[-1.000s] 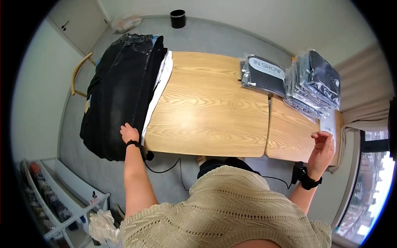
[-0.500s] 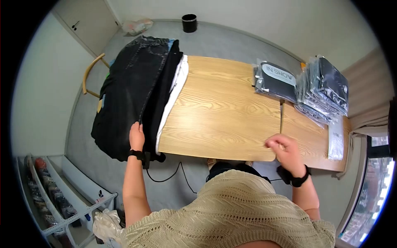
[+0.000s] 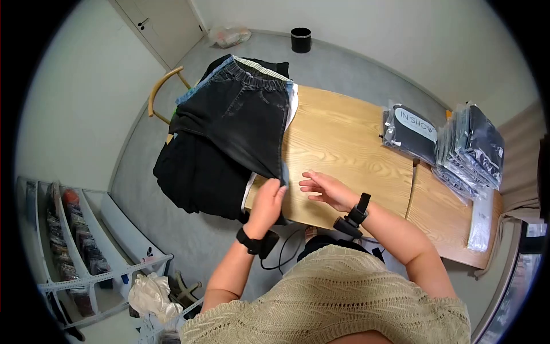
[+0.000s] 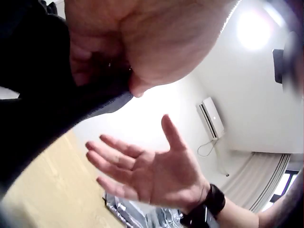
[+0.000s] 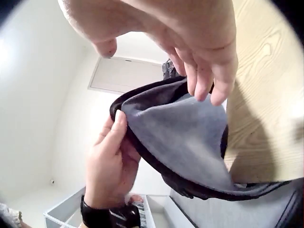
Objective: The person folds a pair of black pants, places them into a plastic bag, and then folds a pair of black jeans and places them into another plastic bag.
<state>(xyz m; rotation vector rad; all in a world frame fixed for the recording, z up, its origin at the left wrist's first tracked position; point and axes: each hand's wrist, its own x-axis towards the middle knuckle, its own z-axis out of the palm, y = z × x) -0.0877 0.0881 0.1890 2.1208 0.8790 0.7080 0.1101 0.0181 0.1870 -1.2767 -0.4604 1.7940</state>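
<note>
Black denim trousers [image 3: 252, 114] with an elastic waist lie over a pile of dark clothes at the table's left. My left hand [image 3: 267, 203] pinches the hem of a trouser leg and lifts it off the pile. In the right wrist view the leg opening gapes, and its blue-grey inside [image 5: 180, 133] shows. My right hand [image 3: 326, 190] hovers just right of the hem, fingers spread and holding nothing. The left wrist view shows its open palm [image 4: 156, 175] facing the raised cloth.
Under the trousers lie black garments [image 3: 200, 172] on the wooden table [image 3: 349, 149]. Bagged folded clothes [image 3: 409, 132] and a taller bagged stack [image 3: 470, 149] stand at the right. A wooden chair arm [image 3: 157, 94] is behind the pile; shelving [image 3: 103, 275] stands at the lower left.
My left hand has taken the trouser hem and drawn it up and to the right, uncovering black cloth beneath. My right hand has come leftward from the table's right side to near the hem.
</note>
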